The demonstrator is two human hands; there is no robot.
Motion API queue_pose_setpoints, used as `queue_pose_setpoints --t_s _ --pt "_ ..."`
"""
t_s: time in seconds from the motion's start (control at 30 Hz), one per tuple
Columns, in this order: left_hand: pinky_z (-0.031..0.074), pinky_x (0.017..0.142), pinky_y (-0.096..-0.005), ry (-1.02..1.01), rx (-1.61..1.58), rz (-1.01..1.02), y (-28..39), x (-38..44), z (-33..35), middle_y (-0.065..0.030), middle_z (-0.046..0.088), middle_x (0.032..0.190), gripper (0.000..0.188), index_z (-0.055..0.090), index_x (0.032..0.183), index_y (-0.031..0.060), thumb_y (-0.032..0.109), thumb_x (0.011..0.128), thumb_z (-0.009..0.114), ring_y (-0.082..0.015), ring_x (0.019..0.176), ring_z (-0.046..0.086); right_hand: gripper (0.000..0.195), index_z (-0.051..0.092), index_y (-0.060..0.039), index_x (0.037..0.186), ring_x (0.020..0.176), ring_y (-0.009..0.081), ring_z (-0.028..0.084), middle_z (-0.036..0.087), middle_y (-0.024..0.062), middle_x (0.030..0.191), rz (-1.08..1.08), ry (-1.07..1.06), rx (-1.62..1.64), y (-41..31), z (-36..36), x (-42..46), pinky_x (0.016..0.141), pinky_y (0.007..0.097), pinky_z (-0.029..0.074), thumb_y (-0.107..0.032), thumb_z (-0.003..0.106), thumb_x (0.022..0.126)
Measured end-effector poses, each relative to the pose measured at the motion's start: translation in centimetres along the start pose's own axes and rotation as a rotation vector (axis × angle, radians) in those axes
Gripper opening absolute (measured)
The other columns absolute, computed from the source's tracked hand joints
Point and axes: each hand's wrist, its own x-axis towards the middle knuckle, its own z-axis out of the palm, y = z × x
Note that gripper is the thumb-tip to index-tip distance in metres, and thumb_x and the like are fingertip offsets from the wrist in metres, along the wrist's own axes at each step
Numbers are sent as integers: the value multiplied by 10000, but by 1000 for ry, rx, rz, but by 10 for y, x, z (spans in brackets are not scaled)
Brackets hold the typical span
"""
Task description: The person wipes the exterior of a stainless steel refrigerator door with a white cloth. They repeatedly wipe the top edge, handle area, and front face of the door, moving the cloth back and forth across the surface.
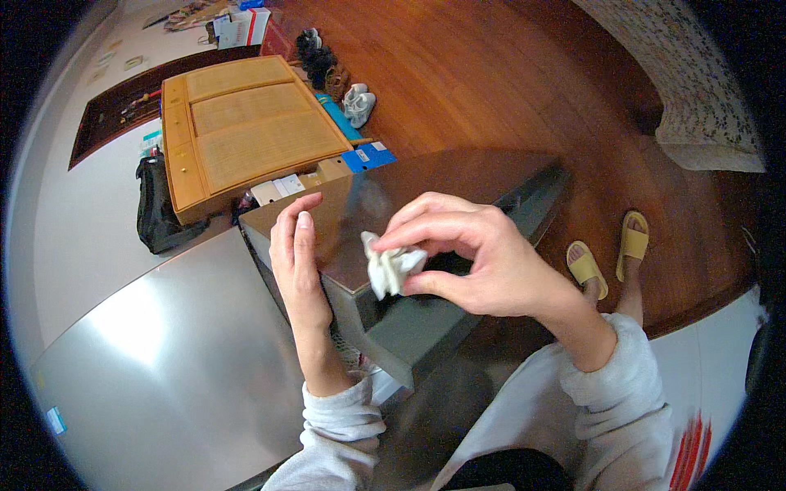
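Note:
A crumpled white tissue or cloth (393,267) is pinched between the thumb and fingers of my right hand (470,251). Just left of it, my left hand (301,270) is raised with its fingers up and somewhat apart, holding nothing. Both hands are over the near corner of a dark brown cabinet top (417,178). Below that corner, an open grey drawer or ledge (424,334) juts towards me; I cannot tell which.
A large shiny metal surface (184,368) lies at left. Beyond stand a light wooden cabinet (245,116), a black bag (153,202), a blue folder (368,158) and white shoes (358,104). My feet in yellow slippers (587,270) rest on the wooden floor (491,80). A patterned curtain (706,104) hangs at right.

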Motion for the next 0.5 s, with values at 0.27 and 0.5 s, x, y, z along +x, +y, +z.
queue_pose_setpoints --t_s 0.27,0.5 --pt "382 926 -306 14 69 31 4 -5 0 -100 624 1098 362 645 1126 23 311 1000 466 -195 1040 535 238 690 -29 923 870 300 640 657 106 901 -224 -53 -286 16 -2 4 762 374 517 13 702 689" --pt "389 905 -311 10 97 44 6 -8 1 -100 628 1066 341 647 1111 22 282 1001 456 -200 1009 541 165 707 -43 819 756 225 616 648 65 812 -401 13 -147 13 28 13 659 324 487 52 704 683"
